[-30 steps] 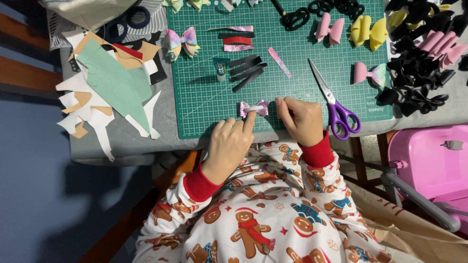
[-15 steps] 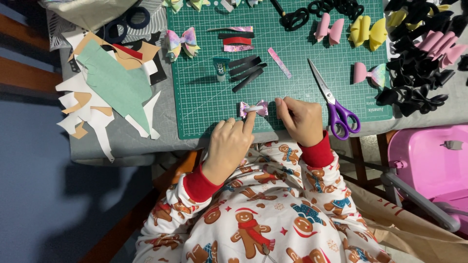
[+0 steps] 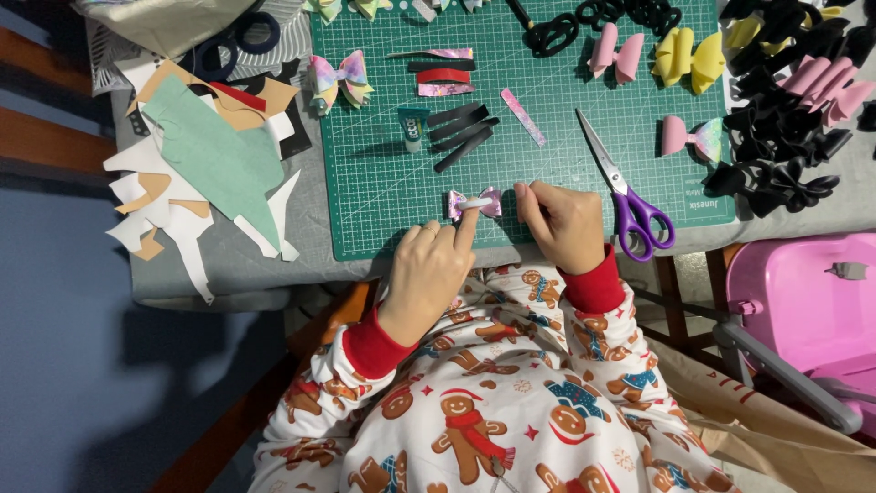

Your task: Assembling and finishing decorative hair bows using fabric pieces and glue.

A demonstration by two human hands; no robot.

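Upper left of my view shows paper scraps (image 3: 196,169); purple-handled scissors (image 3: 628,192) lie right of centre on the green cutting mat (image 3: 383,196), black bows (image 3: 776,151) at upper right.

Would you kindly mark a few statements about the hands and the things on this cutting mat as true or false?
1. The left hand presses its forefinger onto a small pink bow. True.
2. The purple-handled scissors are held in the right hand. False: they lie on the green cutting mat, just to the right of that hand.
3. The small glue tube lies on the mat beyond the bow. True.
4. The yellow bow lies beside the paper scraps on the left. False: it lies at the mat's upper right, next to a pink bow.
5. Both sleeves have blue cuffs. False: the cuffs are red.
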